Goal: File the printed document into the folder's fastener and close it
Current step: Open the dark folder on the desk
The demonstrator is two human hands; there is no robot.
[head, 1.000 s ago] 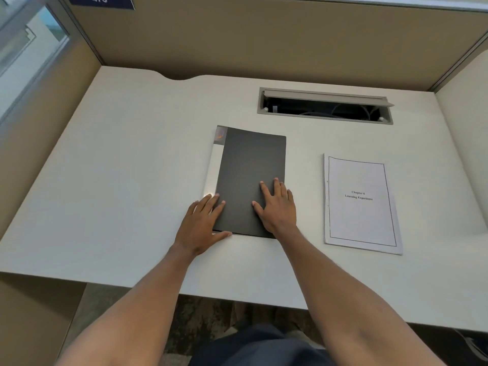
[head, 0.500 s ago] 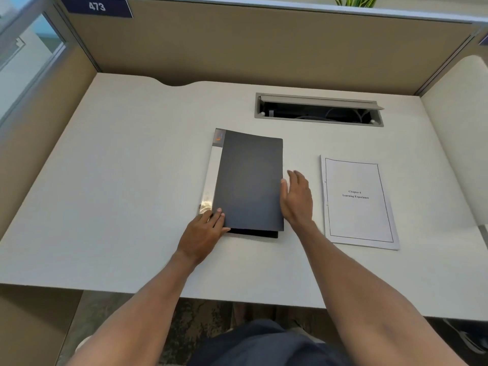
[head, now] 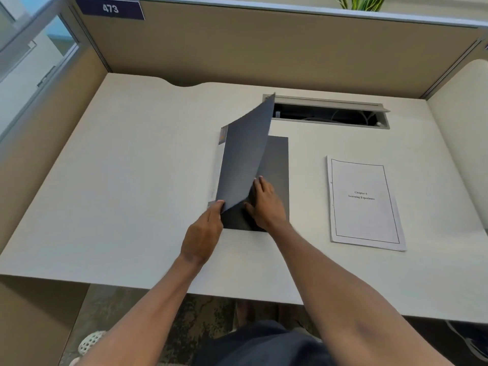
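A dark grey folder with a white spine strip lies in the middle of the desk. Its front cover is lifted and tilts up toward the left. My right hand is under that cover, fingers against its lower edge, pushing it up. My left hand rests on the folder's near left corner by the spine, fingertips holding it down. The printed document, a white stapled stack with a bordered title page, lies flat to the right of the folder, untouched. The fastener inside is hidden by the raised cover.
The white desk has a grey cable slot with an open lid behind the folder. Tan partition walls enclose the back and both sides. A blue tag reading 473 hangs at the top left.
The folder was shut and flat. My right hand slid to its right edge, then lifted the front cover, which now stands tilted up. My left hand moved to the near left corner.
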